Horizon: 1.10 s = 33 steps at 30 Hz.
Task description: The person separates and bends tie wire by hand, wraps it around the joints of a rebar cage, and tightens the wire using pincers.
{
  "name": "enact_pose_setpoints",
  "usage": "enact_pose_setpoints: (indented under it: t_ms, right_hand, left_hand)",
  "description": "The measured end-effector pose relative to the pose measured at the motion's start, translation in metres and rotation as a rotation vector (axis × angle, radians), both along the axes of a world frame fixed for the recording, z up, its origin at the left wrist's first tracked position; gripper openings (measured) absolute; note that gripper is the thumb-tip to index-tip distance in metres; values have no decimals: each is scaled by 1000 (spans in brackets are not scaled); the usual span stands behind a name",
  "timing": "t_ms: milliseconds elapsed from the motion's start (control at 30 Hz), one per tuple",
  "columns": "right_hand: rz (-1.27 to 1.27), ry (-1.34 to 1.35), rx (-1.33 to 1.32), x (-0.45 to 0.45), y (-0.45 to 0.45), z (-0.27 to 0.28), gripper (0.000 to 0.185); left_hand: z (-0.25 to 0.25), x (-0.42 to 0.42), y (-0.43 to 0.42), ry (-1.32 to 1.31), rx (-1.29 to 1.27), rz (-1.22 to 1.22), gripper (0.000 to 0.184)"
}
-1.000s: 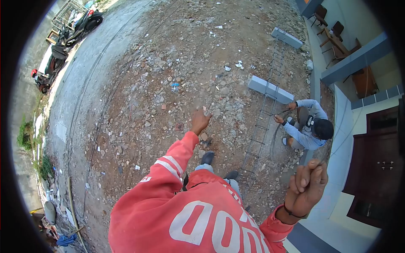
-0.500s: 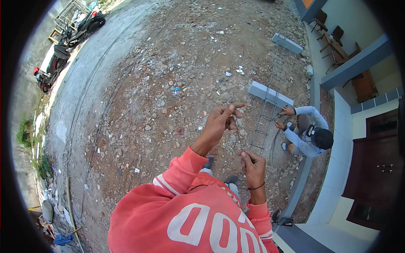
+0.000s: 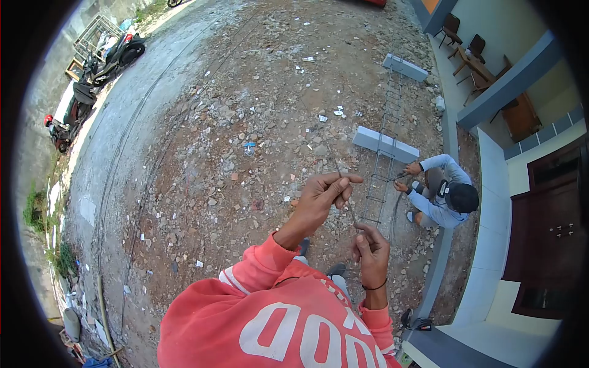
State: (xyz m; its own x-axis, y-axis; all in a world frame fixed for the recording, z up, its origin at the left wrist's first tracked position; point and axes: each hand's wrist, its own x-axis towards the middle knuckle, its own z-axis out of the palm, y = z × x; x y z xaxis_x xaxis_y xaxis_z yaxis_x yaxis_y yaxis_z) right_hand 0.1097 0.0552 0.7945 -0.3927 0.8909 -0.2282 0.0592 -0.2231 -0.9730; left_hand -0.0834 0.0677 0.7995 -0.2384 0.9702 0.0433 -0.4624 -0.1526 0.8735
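A thin dark wire runs between my two hands in front of my chest. My left hand pinches it between thumb and fingers, and a length sticks out beyond that hand. Lower and to the right, my right hand has its fingers curled at the wire's near end. Ahead of my hands lies a long steel rebar cage, resting across two light grey blocks. A co-worker in a dark cap squats beside the cage with both hands near its bars.
Broken stone and rubble cover the ground. Long thin bars lie along the concrete strip on the left. Motorbikes are parked at the far left. A raised kerb and a tiled porch with chairs border the right.
The wire's far end now sticks out past my left hand. My right fingers are curled more, slightly lower. The view has shifted a little, and the co-worker's hands have come closer together.
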Motion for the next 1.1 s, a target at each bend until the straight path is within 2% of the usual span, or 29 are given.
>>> enact_pose_setpoints:
  t_ms: [100, 200, 267, 333, 400, 433, 500, 533, 600, 833, 1100]
  right_hand:
    - [-42, 42, 24, -2, 1, 1, 17]
    - [-90, 41, 98, -6, -2, -2, 19]
    - [-49, 79, 75, -4, -5, -6, 18]
    - [-53, 97, 44, -8, -8, 1, 17]
    - [-63, 117, 12, -13, -10, 9, 16]
    - [-83, 132, 6, -15, -10, 14, 16]
    - [-104, 144, -1, -15, -10, 16, 17]
    - [-108, 157, 19, -15, -11, 16, 17]
    - [-111, 167, 35, -12, -12, 14, 17]
    - [-46, 191, 1, -3, -21, 14, 16]
    - [-81, 195, -5, -3, -18, 22, 15]
  left_hand:
    - [10, 8, -5, -19, 31, -99, 32]
    - [22, 1, -4, -76, -31, 47, 32]
    - [24, -7, -1, -17, 15, 254, 29]
    - [25, -10, -3, -15, 11, 256, 27]
    - [24, -10, -5, 62, 7, 137, 39]
    - [27, -9, -6, 63, 7, 134, 39]
    - [38, -6, -10, 74, 38, 214, 60]
    - [43, -8, -9, 73, 38, 213, 60]
    - [55, -21, -4, 68, 124, 395, 73]
    - [68, -47, -2, 252, 137, 431, 67]
    - [61, -27, -1, 212, 148, 360, 40]
